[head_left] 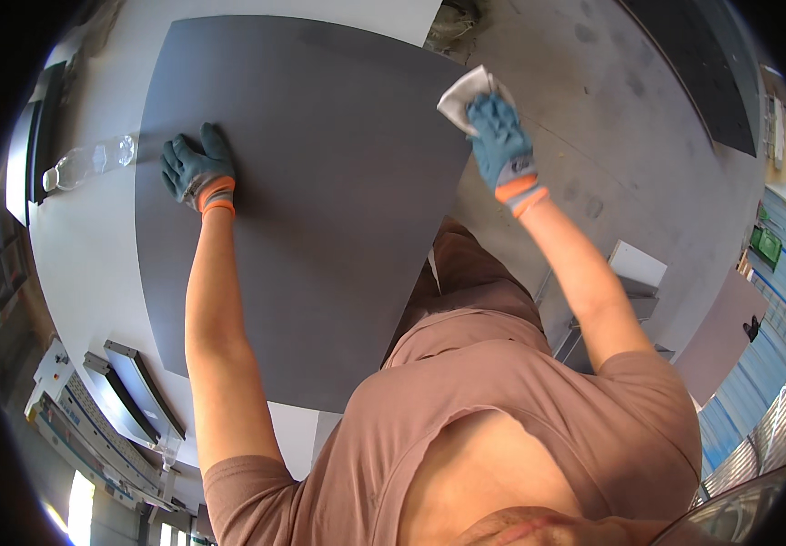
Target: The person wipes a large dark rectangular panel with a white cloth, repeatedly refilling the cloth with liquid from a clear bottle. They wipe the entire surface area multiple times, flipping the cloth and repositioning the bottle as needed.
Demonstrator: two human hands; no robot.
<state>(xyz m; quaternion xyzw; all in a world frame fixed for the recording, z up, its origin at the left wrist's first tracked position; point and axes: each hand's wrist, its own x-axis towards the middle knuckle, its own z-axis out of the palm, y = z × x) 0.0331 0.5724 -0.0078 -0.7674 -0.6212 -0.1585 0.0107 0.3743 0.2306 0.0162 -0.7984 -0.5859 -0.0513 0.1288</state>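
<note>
A large dark grey panel (320, 182) lies flat on a white table (84, 246). My left hand (195, 169), in a blue-grey glove with an orange cuff, rests flat on the panel near its left edge, fingers spread. My right hand (500, 146), gloved the same way, grips a crumpled white cloth (464, 91) at the panel's far right edge, over the corner.
A clear plastic bottle (88, 162) lies on the table left of the panel. Grey metal profiles (134, 391) lie at the table's near left. Concrete floor (611, 136) spreads to the right, with a white box (637, 264) and a brownish board (730, 337) on it.
</note>
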